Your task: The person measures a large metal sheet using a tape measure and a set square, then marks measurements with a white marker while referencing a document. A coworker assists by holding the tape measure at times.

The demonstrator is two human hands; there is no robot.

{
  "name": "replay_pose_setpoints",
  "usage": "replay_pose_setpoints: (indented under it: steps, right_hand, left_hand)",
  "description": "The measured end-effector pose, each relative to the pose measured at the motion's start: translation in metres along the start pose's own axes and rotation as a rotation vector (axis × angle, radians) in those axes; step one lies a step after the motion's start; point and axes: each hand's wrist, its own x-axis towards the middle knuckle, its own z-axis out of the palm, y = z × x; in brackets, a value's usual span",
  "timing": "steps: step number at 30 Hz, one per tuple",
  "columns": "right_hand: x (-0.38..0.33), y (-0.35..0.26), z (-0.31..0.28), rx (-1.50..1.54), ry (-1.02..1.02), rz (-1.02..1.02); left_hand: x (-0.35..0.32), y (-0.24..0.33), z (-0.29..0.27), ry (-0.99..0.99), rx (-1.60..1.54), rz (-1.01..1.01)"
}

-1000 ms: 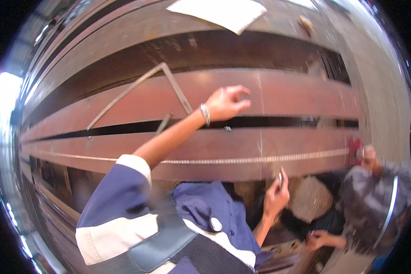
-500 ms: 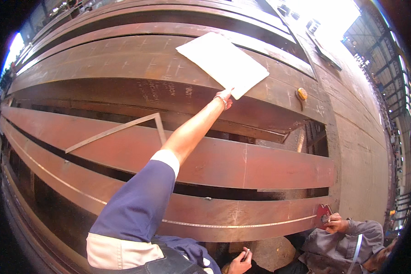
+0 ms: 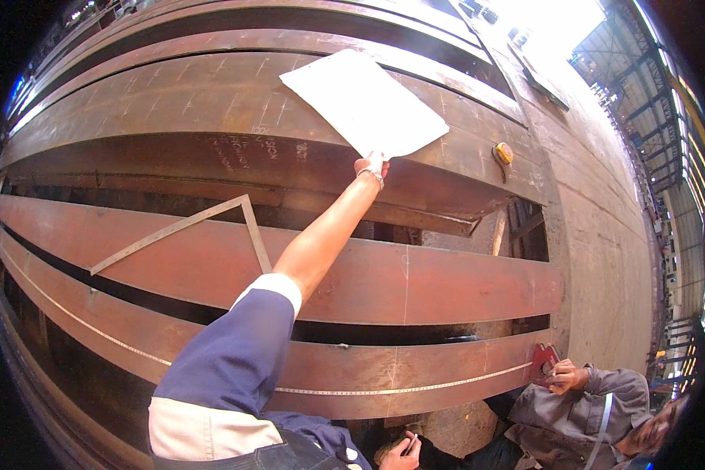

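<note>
My left hand (image 3: 374, 163), with a band at the wrist, reaches far forward and grips the near corner of a white paper sheet (image 3: 366, 103). That sheet lies across the top of a rusty steel beam (image 3: 196, 98), its near corner past the beam's edge. Low in the view is my right hand (image 3: 399, 457), its fingers closed on a small, thin, pale stick (image 3: 412, 443) that is too small to name surely. Under my left forearm a steel square (image 3: 172, 231) rests on a reddish beam (image 3: 462, 286).
A yellow tape measure (image 3: 503, 153) sits on the far beam. Along the nearest beam runs a measuring tape (image 3: 415, 388); at its right end a co-worker's hand (image 3: 565, 377) holds a red object (image 3: 544, 362). Dark gaps (image 3: 399, 335) separate the beams.
The whole scene has slid slightly left in the picture. My left hand still grips the sheet, and my right hand stays low with the pale stick.
</note>
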Motion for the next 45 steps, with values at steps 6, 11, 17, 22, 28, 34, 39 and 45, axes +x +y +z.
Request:
replay_pose_setpoints:
  steps: [6, 11, 17, 22, 28, 34, 39, 45]
  right_hand:
    - [0.007, -0.005, -0.005, 0.028, -0.025, -0.029]
    - [0.013, 0.001, -0.006, 0.020, -0.018, -0.060]
    - [0.035, 0.003, 0.000, 0.117, -0.015, -0.200]
    - [0.055, -0.019, -0.006, 0.182, 0.005, -0.244]
    - [0.075, -0.076, 0.018, 0.531, -0.245, -0.134]
    - [0.081, -0.074, 0.060, 0.180, -0.368, -0.091]
    - [0.077, -0.045, 0.065, 0.531, -0.323, -0.139]
    - [0.081, -0.039, 0.044, -0.098, -0.071, -0.348]
  left_hand:
    - [-0.014, 0.008, -0.028, -0.158, -0.019, 0.100]
    - [-0.081, 0.010, -0.047, -0.454, -0.109, 0.133]
    - [-0.141, 0.011, -0.084, -0.574, -0.257, 0.251]
    - [-0.256, -0.017, -0.175, -0.542, 0.047, 0.205]
    - [-0.342, -0.101, -0.292, -0.507, 0.139, -0.126]
    - [-0.363, -0.110, -0.314, -0.711, 0.463, -0.397]
    - [-0.376, -0.113, -0.319, -0.818, 0.743, -0.594]
    - [-0.357, -0.116, -0.326, -1.011, 0.941, -0.684]
